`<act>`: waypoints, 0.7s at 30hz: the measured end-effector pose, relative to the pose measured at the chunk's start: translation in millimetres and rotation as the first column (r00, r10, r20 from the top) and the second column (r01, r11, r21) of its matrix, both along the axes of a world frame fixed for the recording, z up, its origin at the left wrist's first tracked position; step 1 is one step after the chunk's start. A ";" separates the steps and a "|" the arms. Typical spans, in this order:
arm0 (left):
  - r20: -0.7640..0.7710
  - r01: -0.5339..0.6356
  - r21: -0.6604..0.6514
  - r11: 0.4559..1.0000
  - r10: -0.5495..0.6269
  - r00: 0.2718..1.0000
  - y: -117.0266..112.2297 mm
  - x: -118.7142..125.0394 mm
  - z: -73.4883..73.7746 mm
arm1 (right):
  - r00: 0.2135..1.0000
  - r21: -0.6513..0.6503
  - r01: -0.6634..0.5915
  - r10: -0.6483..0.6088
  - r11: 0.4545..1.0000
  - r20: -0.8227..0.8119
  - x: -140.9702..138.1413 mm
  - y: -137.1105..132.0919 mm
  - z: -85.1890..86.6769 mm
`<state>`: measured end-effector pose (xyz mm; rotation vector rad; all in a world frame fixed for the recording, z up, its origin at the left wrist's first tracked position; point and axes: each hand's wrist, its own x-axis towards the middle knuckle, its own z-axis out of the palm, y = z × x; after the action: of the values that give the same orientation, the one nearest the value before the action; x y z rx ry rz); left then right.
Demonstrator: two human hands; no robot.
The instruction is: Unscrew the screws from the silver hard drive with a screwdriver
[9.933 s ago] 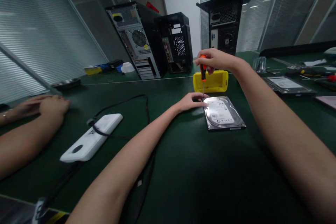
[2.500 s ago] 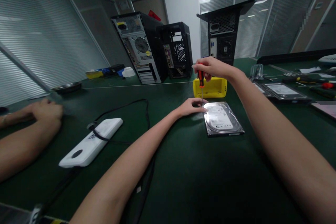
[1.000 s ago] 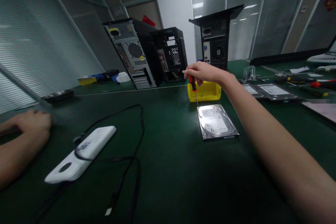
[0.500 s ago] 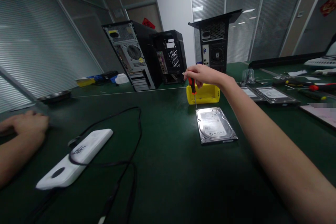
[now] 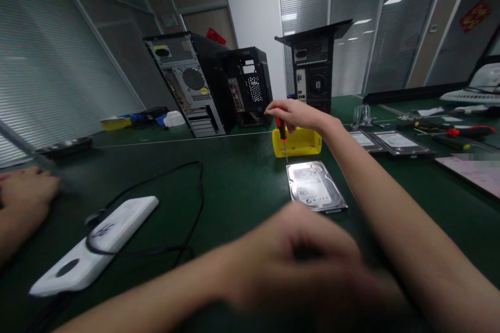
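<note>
A silver hard drive (image 5: 314, 186) lies flat on the green table (image 5: 242, 177). My right hand (image 5: 297, 114) is closed on an orange and black screwdriver (image 5: 282, 132), held upright with its tip at the drive's far left corner. My left hand (image 5: 297, 263) is close to the camera, low in the middle, blurred by motion; its fingers look curled and I cannot make out anything in them. A yellow tray (image 5: 297, 142) stands just behind the drive.
A white device (image 5: 97, 242) with a black cable (image 5: 183, 203) lies at the left. Another person's hand (image 5: 23, 195) rests at the far left edge. Three computer cases (image 5: 195, 83) stand at the back. More drives (image 5: 385, 140) and screwdrivers (image 5: 461, 132) lie at the right.
My left hand left the drive's corner, went out of view, and now sweeps in blurred near the camera. The right hand keeps the screwdriver on the drive. The view has tilted up.
</note>
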<state>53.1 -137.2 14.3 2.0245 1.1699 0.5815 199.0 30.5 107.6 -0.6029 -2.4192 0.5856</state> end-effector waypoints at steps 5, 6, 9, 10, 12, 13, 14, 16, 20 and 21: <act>-0.205 -0.082 0.111 0.990 0.103 0.973 60.4 -16.2 24.4 | 1.000 0.010 0.010 -0.010 1.000 0.008 -0.1 -2.1 -0.3; -0.224 -0.166 0.185 0.969 0.206 0.953 71.5 -22.2 20.3 | 1.000 -0.001 0.019 -0.019 1.000 0.013 -0.1 -1.9 0.0; -0.195 -0.282 0.344 0.896 0.362 0.911 93.2 -34.1 -4.1 | 0.999 -0.041 0.036 -0.035 0.999 0.020 0.6 -0.2 1.3; -0.194 -0.271 0.373 0.887 0.360 0.912 96.4 -34.9 -12.5 | 0.999 -0.047 0.029 -0.027 0.999 0.031 1.0 0.5 1.9; -0.235 -0.231 0.379 0.896 0.334 0.913 98.5 -32.7 -24.6 | 0.999 -0.069 0.017 -0.014 0.997 0.051 2.3 1.7 3.1; -0.247 -0.220 0.379 0.899 0.327 0.912 98.3 -30.7 -27.9 | 0.998 -0.093 0.006 -0.001 0.996 0.058 2.9 2.0 3.7; -0.255 -0.212 0.376 0.902 0.320 0.912 97.7 -28.7 -29.6 | 0.998 -0.119 -0.005 0.013 0.993 0.062 3.4 2.2 4.1; -0.254 -0.202 0.371 0.906 0.309 0.917 96.6 -26.0 -30.0 | 0.998 -0.146 -0.013 0.023 0.989 0.065 4.2 1.8 4.2; -0.240 -0.181 0.365 0.913 0.280 0.929 96.8 -27.0 -29.9 | 0.998 -0.050 0.046 -0.044 0.998 0.045 3.8 -1.2 1.1; -0.240 -0.179 0.367 0.913 0.278 0.930 97.2 -27.9 -30.5 | 0.998 -0.024 0.055 -0.054 0.998 0.045 3.2 -2.2 0.2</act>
<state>25.2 -39.9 -16.2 2.3376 1.5914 0.6559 202.2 28.3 107.8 -0.6968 -2.4315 0.5872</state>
